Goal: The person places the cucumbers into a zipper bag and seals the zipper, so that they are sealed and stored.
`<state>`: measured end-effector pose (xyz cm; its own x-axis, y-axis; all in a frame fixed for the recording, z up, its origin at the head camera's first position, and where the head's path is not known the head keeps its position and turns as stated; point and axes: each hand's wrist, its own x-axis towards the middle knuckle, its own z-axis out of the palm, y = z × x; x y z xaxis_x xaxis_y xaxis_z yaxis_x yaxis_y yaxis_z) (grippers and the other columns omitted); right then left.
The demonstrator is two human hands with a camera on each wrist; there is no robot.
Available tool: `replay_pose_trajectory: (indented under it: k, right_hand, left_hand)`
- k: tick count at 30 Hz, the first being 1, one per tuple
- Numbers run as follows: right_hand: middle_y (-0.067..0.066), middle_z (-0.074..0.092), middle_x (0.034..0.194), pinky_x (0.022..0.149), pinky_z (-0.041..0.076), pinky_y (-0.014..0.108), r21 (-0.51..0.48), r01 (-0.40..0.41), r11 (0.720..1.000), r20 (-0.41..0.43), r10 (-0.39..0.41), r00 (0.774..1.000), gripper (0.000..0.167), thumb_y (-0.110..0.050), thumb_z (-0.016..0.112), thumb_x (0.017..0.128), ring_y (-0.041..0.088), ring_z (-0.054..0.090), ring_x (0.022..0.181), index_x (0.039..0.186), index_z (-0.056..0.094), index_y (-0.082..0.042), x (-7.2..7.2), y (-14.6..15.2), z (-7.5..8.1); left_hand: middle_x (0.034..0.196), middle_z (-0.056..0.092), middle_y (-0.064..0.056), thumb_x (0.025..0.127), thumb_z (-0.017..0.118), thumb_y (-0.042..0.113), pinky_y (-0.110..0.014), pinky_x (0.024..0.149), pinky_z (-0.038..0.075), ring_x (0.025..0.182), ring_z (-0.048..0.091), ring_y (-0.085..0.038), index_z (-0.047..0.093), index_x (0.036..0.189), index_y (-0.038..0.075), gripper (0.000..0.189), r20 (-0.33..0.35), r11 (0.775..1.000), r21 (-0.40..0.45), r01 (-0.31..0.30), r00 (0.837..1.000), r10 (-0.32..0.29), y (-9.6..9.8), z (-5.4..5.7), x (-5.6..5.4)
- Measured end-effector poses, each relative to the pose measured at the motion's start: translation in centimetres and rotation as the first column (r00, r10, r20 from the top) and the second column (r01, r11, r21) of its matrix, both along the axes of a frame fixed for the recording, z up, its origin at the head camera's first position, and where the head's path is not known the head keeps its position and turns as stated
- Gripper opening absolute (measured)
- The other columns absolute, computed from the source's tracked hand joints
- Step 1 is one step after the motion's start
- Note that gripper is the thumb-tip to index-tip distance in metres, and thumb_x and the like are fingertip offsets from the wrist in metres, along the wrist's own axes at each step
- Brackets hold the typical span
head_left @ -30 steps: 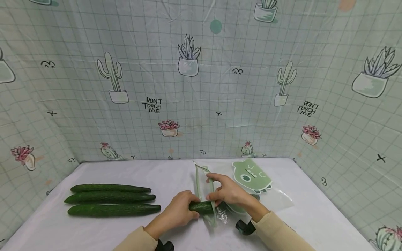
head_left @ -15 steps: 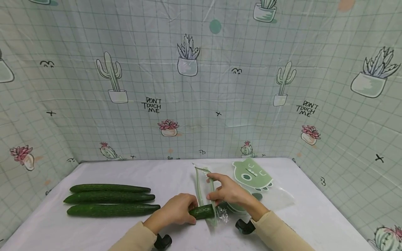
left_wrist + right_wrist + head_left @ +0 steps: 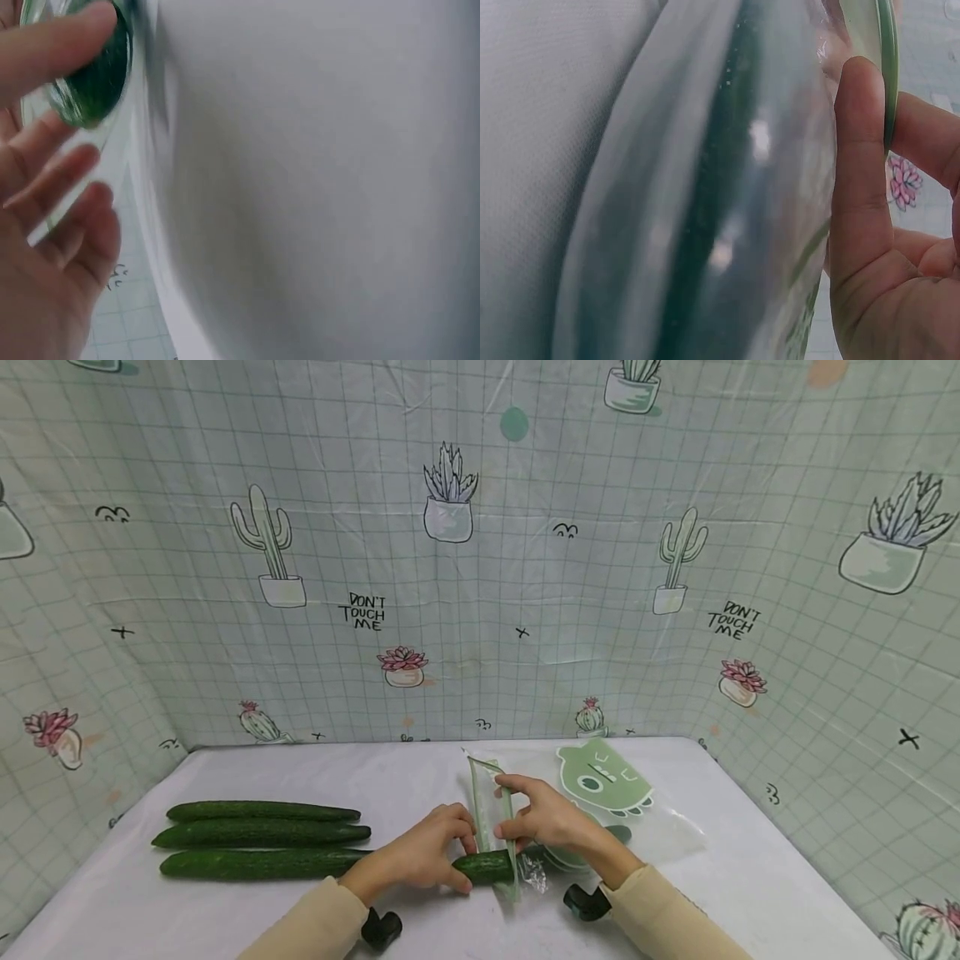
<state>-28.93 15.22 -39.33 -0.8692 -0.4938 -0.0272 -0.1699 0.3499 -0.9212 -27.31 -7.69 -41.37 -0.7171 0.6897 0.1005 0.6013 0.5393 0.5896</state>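
Observation:
A dark green cucumber [image 3: 483,867] lies partly inside a clear zip bag [image 3: 486,806] with a green-edged mouth, its near end sticking out to the left. My left hand [image 3: 431,852] is at that end. In the left wrist view, the thumb lies on the cucumber [image 3: 94,86] and a finger touches its far side, while the other fingers stand loosely spread. My right hand [image 3: 551,814] pinches the bag's green rim [image 3: 889,67] between thumb and fingers, holding the mouth apart. Through the plastic, the cucumber's inner length shows blurred in the right wrist view.
Three whole cucumbers [image 3: 262,835] lie side by side on the white table [image 3: 255,918] at the left. The bag's printed green cartoon figure [image 3: 600,777] spreads to the right. Behind hangs a gridded cactus-print sheet [image 3: 480,577].
My left hand has shifted slightly left and its fingers have spread. The cucumber's outer end has dipped slightly toward me. My right hand keeps its place on the bag's rim.

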Motion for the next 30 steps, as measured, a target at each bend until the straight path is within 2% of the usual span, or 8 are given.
replay_pose_trajectory:
  k: [3,7,9,13,18,21,27,30]
  right_hand:
    - [0.023,0.038,0.141,0.058,0.055,0.04,0.003,0.002,1.0,0.004,-0.002,1.0,0.078,-0.005,0.075,0.081,0.023,0.062,0.062,0.147,0.032,0.0,0.0,0.0,0.0]
    - [0.024,0.037,0.14,0.058,0.055,0.04,-0.002,-0.001,1.0,0.009,0.001,1.0,0.078,-0.004,0.075,0.08,0.022,0.062,0.06,0.146,0.032,0.001,0.1,-0.2,0.0]
    - [0.024,0.038,0.14,0.057,0.055,0.04,0.0,-0.004,1.0,0.008,0.004,1.0,0.078,-0.003,0.075,0.08,0.022,0.063,0.06,0.146,0.032,0.002,0.1,-0.2,0.0]
    - [0.023,0.042,0.138,0.057,0.055,0.039,0.011,-0.001,1.0,0.012,0.001,1.0,0.079,-0.002,0.074,0.08,0.023,0.063,0.059,0.146,0.032,0.001,0.1,-0.2,0.0]
    - [0.021,0.043,0.138,0.057,0.055,0.039,0.016,-0.004,1.0,0.004,0.004,1.0,0.078,-0.002,0.074,0.08,0.022,0.063,0.059,0.146,0.032,0.002,0.2,-0.2,0.0]
    - [0.02,0.043,0.138,0.057,0.055,0.039,0.017,-0.007,1.0,0.005,0.006,1.0,0.078,-0.002,0.073,0.081,0.022,0.062,0.059,0.146,0.032,0.002,0.1,-0.2,-0.1]
    - [0.022,0.044,0.138,0.057,0.055,0.04,0.003,-0.004,1.0,0.022,0.004,1.0,0.079,-0.002,0.074,0.081,0.022,0.062,0.058,0.147,0.031,0.0,0.0,-0.2,0.0]
    - [0.021,0.045,0.137,0.058,0.055,0.04,0.003,-0.003,1.0,0.031,0.002,1.0,0.079,-0.001,0.074,0.08,0.022,0.062,0.057,0.147,0.031,0.001,0.0,-0.2,0.0]
  left_hand:
    - [0.128,0.055,0.002,0.07,0.086,0.02,-0.037,0.098,0.039,0.118,0.044,-0.018,0.06,0.083,0.024,0.029,0.043,0.999,-0.014,0.03,0.999,-0.029,0.1,0.2,-0.1]
    - [0.12,0.061,0.003,0.07,0.086,0.019,-0.04,0.098,0.039,0.116,0.05,-0.014,0.06,0.085,0.022,0.03,0.099,0.998,-0.042,0.054,0.994,-0.05,0.2,0.5,-0.2]
    - [0.113,0.064,0.005,0.07,0.086,0.023,-0.04,0.094,0.037,0.111,0.053,-0.011,0.061,0.088,0.023,0.03,0.082,0.997,-0.058,0.053,0.995,-0.048,0.2,0.5,-0.1]
    - [0.108,0.066,0.012,0.071,0.085,0.032,-0.039,0.082,0.028,0.103,0.055,-0.011,0.064,0.09,0.027,0.028,0.015,0.997,-0.078,0.008,1.0,-0.007,0.5,0.3,0.1]
    - [0.098,0.061,0.016,0.071,0.083,0.041,-0.038,0.076,0.026,0.091,0.045,-0.013,0.066,0.091,0.031,0.027,-0.048,0.99,-0.122,-0.067,0.997,0.061,1.4,0.1,0.6]
    - [0.096,0.058,0.014,0.071,0.084,0.038,-0.039,0.076,0.027,0.091,0.046,-0.013,0.067,0.092,0.029,0.029,-0.039,0.986,-0.144,-0.082,0.996,0.077,1.6,0.2,0.7]
    - [0.099,0.062,0.015,0.068,0.087,0.018,-0.04,0.08,0.027,0.099,0.049,-0.015,0.067,0.089,0.026,0.03,0.009,0.99,-0.117,-0.084,0.996,0.086,1.1,0.2,0.4]
    - [0.097,0.061,0.016,0.069,0.086,0.018,-0.039,0.079,0.027,0.095,0.048,-0.013,0.067,0.088,0.026,0.027,0.008,0.991,-0.112,-0.076,0.997,0.077,1.1,0.1,0.3]
